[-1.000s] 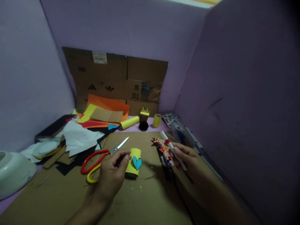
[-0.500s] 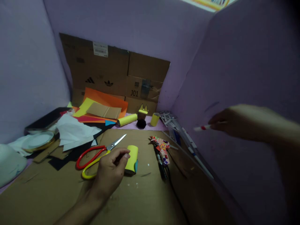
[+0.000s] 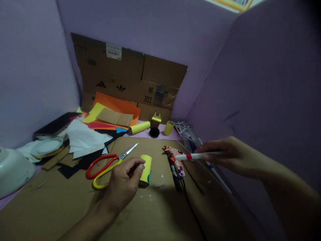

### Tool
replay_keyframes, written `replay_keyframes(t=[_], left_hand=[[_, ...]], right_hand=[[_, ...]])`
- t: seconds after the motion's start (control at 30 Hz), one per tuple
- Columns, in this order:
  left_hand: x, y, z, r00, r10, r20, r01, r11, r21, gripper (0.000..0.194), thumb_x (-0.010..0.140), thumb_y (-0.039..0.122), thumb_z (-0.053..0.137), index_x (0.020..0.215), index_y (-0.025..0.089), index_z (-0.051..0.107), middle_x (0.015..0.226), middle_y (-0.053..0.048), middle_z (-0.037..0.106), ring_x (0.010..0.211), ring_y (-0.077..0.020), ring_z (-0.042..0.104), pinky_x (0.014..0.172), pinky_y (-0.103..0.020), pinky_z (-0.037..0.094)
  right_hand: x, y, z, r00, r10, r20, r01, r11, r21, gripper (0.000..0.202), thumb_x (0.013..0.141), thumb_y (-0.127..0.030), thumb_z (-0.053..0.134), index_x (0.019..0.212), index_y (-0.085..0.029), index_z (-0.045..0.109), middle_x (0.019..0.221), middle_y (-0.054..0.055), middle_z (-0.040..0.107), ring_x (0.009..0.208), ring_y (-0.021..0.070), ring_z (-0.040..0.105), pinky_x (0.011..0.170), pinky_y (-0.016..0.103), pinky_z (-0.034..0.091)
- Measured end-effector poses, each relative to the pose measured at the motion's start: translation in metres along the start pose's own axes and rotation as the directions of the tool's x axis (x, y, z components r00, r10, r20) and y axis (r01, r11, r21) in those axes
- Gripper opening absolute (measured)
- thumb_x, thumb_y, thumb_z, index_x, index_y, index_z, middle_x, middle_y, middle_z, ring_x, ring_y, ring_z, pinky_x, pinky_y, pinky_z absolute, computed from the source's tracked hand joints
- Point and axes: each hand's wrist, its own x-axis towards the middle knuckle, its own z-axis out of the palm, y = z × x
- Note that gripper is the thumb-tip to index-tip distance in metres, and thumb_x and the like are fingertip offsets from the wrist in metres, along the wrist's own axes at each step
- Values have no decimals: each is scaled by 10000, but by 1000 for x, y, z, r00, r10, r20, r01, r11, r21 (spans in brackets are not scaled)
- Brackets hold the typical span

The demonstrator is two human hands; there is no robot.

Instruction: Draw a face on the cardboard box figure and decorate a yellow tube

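My left hand (image 3: 127, 180) has its thumb and index finger brought together beside a yellow paper-covered tube (image 3: 146, 167) that stands on the cardboard; anything between the fingertips is too small to make out. A teal piece (image 3: 149, 177) sticks out at the tube's lower right. My right hand (image 3: 220, 154) grips a white pen with a red band (image 3: 185, 156), held above the patterned glue gun (image 3: 177, 159). Scissors with red and yellow handles (image 3: 117, 161) lie open, just left of and partly behind my left hand.
At the back are another yellow tube (image 3: 139, 128), a short yellow roll (image 3: 169, 128), a cat-eared piece (image 3: 155, 119) and a black pompom (image 3: 154, 132). Coloured paper (image 3: 120, 107), white tissue (image 3: 84, 135) and a round lid (image 3: 47, 146) sit at left. A black cable (image 3: 190, 207) runs toward the front.
My right hand has moved left and down with the white pen, from beside the right wall to over the glue gun. My left hand keeps its pose; the view has shifted slightly.
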Motion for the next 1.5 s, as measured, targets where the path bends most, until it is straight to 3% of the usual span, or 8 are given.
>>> replay_keyframes(t=[0.13,0.37,0.53,0.7,0.93,1.1,1.37,1.5], left_hand=[[-1,2,0,1000,24,11,-25,999,31,200,798,310,575,830,194,735,810,-40,751,734,-204,682,625,-259,518],[-1,0,1,1000,19,8,-19,999,45,175,787,327,603,815,209,729,786,-31,746,718,-208,681,646,-265,526],[-7,2,5,993,14,120,-10,999,-35,206,817,341,574,824,203,727,755,-24,744,685,-196,688,591,-249,521],[-15,5,9,976,100,196,-96,995,-30,220,839,310,547,844,183,726,704,-17,725,616,-170,668,551,-241,504],[-21,8,11,947,233,219,-224,972,-66,187,820,228,564,911,179,718,761,-33,740,641,-154,662,556,-223,507],[-28,9,17,933,73,351,30,960,-280,233,746,215,630,960,174,713,742,-19,700,628,-145,607,577,-236,492],[-21,17,16,914,-49,403,205,913,-352,165,685,303,641,740,147,625,629,3,586,585,-132,530,541,-233,444],[-17,14,15,903,-54,426,211,920,-331,181,714,322,611,760,148,592,613,24,533,544,-109,465,498,-217,389]], right_hand=[[-7,9,-23,984,-14,-177,83,916,391,321,529,-600,794,611,-294,744,436,-23,512,404,105,419,408,254,292],[-43,13,-64,933,166,-320,-40,929,367,285,709,-543,718,630,-275,661,444,-59,290,402,79,234,418,289,130],[-59,19,8,921,369,125,-388,845,367,500,703,-692,632,565,-213,595,438,-68,277,402,75,176,404,255,95],[-47,31,75,864,361,351,-491,758,430,575,680,-749,585,638,-175,574,382,-106,281,358,54,151,375,232,80],[-47,38,90,834,254,489,-515,675,528,534,731,-676,619,579,-168,556,353,-114,261,342,47,116,373,248,60],[-53,40,108,789,222,573,-576,594,562,522,745,-650,621,584,-156,560,341,-127,241,331,41,88,352,237,31],[-50,46,134,506,95,857,-818,368,442,352,705,-532,581,595,-214,477,290,-125,256,249,53,79,235,193,71],[-49,48,136,514,67,855,-824,317,470,278,745,-457,586,650,-207,515,296,-111,330,245,56,108,225,165,110]])
